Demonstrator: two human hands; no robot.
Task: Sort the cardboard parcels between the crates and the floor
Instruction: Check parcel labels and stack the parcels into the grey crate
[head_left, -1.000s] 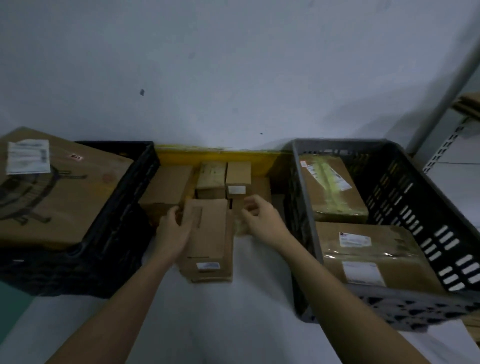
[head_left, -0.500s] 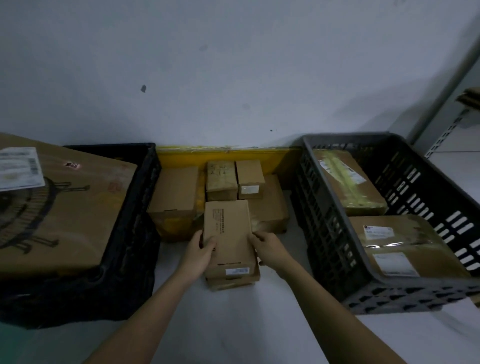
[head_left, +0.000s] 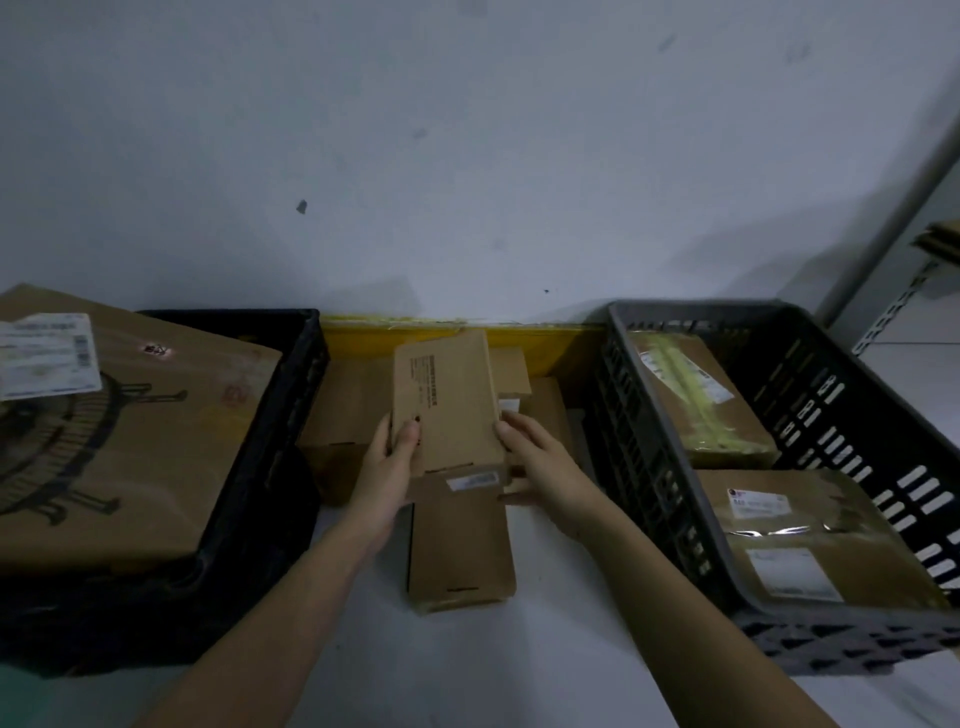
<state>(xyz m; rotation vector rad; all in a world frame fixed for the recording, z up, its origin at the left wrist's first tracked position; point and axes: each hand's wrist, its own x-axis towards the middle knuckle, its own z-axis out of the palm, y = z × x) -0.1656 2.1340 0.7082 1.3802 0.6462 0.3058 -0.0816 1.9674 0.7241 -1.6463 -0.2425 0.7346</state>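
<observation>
A small flat cardboard parcel (head_left: 449, 405) with printed text is lifted between both hands, tilted up over the floor pile. My left hand (head_left: 389, 467) grips its left edge, thumb on top. My right hand (head_left: 540, 462) holds its right lower edge. Below it a similar parcel (head_left: 460, 556) lies flat on the white floor. Several more small parcels (head_left: 519, 374) sit behind against the yellow strip. The grey crate (head_left: 670, 499) on the right holds two taped parcels (head_left: 696, 400) (head_left: 810, 540). The black crate (head_left: 280, 415) on the left holds a large box (head_left: 119, 431).
A white wall rises directly behind the pile, with a yellow strip (head_left: 363, 335) along its base. A metal shelf upright (head_left: 893, 317) stands at the far right. Bare white floor (head_left: 467, 670) lies between my forearms.
Both hands have raised the top parcel off the one beneath it and carried it away from me toward the wall. The lower parcel stays on the floor.
</observation>
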